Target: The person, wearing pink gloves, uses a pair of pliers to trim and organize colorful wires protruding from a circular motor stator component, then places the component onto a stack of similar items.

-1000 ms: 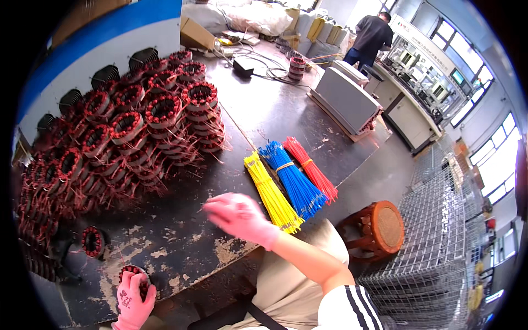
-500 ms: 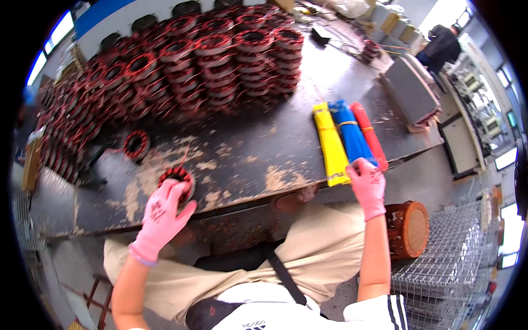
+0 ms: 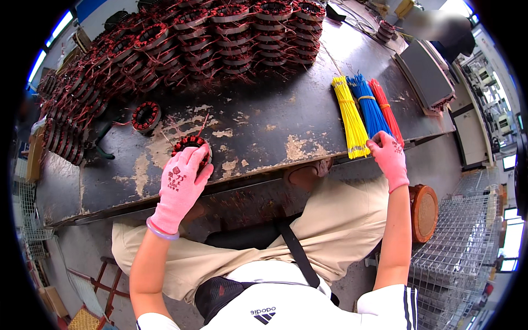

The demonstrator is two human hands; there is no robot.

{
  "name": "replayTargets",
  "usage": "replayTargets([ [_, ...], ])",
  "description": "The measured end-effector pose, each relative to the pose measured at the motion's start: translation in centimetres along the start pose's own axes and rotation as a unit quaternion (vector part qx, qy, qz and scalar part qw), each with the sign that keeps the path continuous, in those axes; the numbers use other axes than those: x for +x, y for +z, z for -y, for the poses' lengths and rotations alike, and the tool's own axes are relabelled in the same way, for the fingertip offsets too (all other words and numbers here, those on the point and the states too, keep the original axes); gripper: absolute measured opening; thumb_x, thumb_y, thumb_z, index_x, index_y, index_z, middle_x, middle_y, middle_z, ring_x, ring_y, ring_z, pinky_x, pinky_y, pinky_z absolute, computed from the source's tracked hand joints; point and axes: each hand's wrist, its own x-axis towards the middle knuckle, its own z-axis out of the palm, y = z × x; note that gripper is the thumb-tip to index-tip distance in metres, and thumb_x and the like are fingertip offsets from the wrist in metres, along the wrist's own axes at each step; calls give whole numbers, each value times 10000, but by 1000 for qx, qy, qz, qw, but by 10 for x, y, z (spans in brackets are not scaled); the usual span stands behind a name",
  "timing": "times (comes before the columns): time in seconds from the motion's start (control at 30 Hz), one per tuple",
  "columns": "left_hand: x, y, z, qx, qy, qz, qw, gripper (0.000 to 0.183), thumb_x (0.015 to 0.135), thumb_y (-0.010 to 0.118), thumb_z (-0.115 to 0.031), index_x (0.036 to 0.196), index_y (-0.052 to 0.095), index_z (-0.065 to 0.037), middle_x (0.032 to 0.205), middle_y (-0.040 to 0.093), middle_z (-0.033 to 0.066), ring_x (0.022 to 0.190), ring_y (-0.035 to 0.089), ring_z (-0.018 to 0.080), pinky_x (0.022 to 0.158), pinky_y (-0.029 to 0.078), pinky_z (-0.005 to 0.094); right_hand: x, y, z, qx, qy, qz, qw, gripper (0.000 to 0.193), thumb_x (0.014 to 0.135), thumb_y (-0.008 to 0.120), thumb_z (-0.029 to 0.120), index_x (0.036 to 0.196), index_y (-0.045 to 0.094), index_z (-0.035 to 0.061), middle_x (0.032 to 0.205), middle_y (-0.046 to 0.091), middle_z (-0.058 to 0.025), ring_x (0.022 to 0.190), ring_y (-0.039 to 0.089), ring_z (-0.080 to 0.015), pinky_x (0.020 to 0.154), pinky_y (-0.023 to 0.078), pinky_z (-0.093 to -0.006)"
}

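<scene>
In a pink glove, my left hand (image 3: 182,184) grips a stator (image 3: 185,144), a dark ring with red windings, near the table's front edge. Its fingers lie over the ring and hide part of it; a thin red wire sticks up beyond. My right hand (image 3: 391,160), also gloved in pink, pinches at the near end of a bundle of blue wires (image 3: 372,107); the fingertips cover what exactly they hold. A yellow wire bundle (image 3: 351,121) lies just left of the blue one, a red wire bundle (image 3: 386,110) on its right. Bands tie the bundles.
Many stators (image 3: 231,41) stand stacked along the table's far side and left. A single stator (image 3: 146,116) lies beyond my left hand, near a dark green tool-like object (image 3: 103,144). A grey panel-like stack (image 3: 421,71) stands far right. Wire-mesh cages (image 3: 456,242) and a brown drum-shaped stool (image 3: 424,213) are lower right.
The view has shifted, so the table and bundles sit higher and further right in the picture. Both hands keep their places, the left on the stator, the right at the blue wires' near end.
</scene>
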Motion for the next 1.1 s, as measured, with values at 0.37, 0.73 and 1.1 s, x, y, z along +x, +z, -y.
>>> replayTargets([
  [0.37, 6, 0, -8, -28, -24, -3, 999, 454, 890, 728, -200, 1298, 588, -58, 1059, 667, 101, 921, 652, 305, 821, 521, 412, 7, -23, -2, -42, 31, 17, 999, 268, 932, 628, 338, 947, 719, 86, 739, 708, -47, 696, 681, -163, 696, 515, -339],
  [0.73, -9, -4, -1, -46, 39, 11, 998, 481, 822, 745, -78, 1287, 624, -100, 1122, 660, 97, 1034, 635, 312, 930, 496, 441, -91, -92, -5, 307, 80, -25, 948, 203, 982, 604, 219, 1007, 716, 52, 676, 626, 8, 563, 493, -28, 486, 349, -199],
  [1.1, 20, -54, -64, 81, 258, -108, 957, 430, 736, 792, -174, 1148, 688, -104, 1161, 628, 109, 1100, 630, 334, 1022, 499, 524, -102, 7, 167, 370, -220, 382, 818, 184, 974, 630, 191, 965, 684, 16, 690, 671, -26, 599, 640, -80, 540, 481, -250],
])
